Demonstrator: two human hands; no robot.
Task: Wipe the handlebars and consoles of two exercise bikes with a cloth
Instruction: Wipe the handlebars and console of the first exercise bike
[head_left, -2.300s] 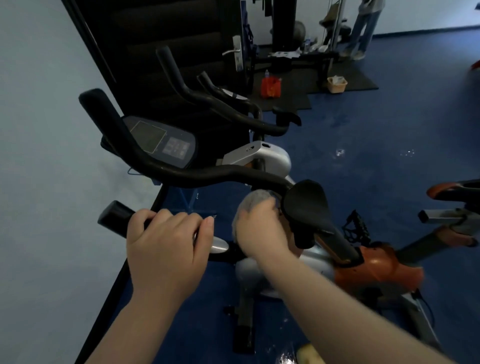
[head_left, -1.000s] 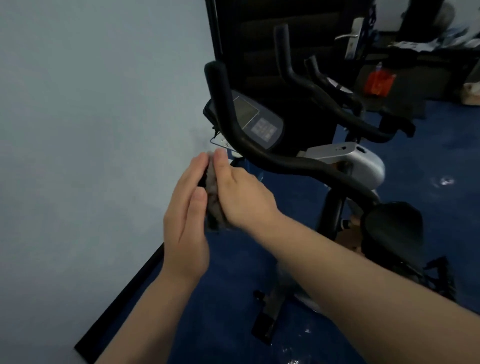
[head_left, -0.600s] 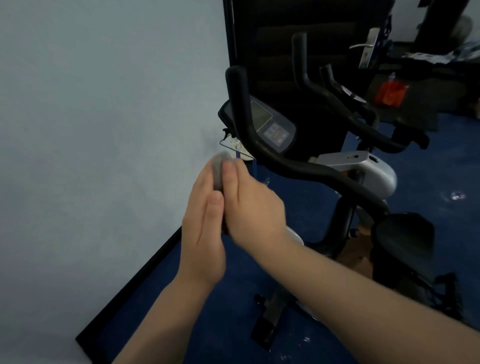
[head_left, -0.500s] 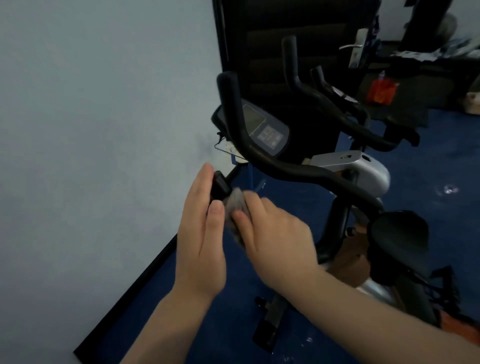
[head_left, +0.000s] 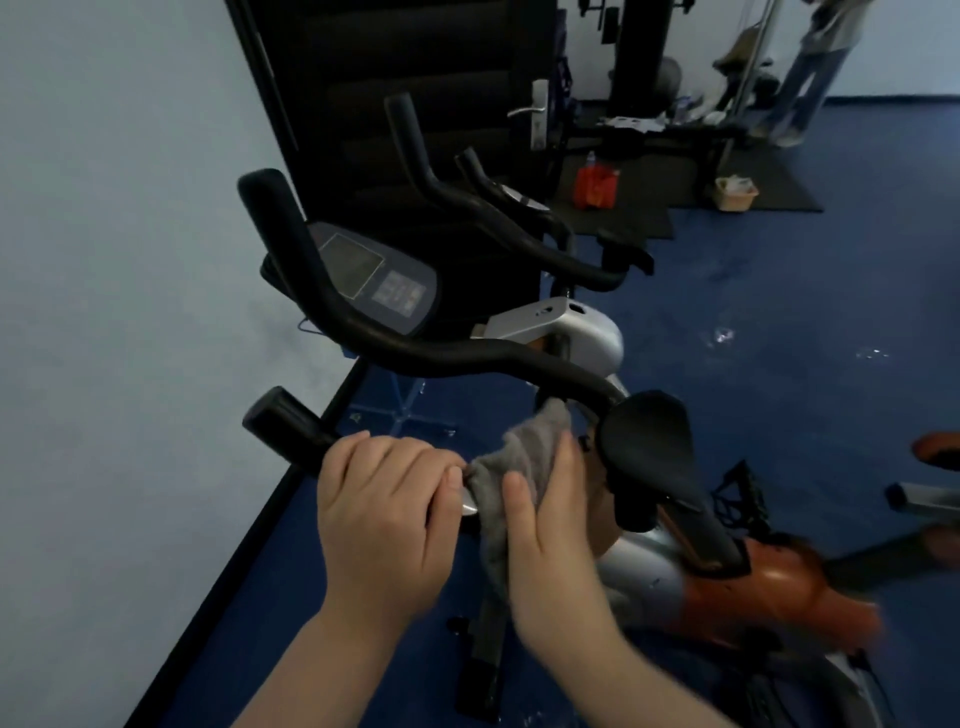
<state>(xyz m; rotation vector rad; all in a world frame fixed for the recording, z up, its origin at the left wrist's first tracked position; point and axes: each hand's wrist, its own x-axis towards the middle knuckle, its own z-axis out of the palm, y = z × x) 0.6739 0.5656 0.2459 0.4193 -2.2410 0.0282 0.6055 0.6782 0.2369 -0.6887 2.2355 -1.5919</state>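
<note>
On the matte black handlebar (head_left: 291, 431) — soft ribbed grey cloth (head_left: 511, 467), right hand (head_left: 550, 540) pressing.

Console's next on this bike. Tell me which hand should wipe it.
Right. The right hand already holds the grey cloth, pressed beside the lower bar. The left hand is wrapped around that bar, steadying it. The console sits just above, likely reachable.

Left hand (head_left: 382, 512) now around handlebar (head_left: 296, 426), cloth (head_left: 511, 467) inboard.
</note>
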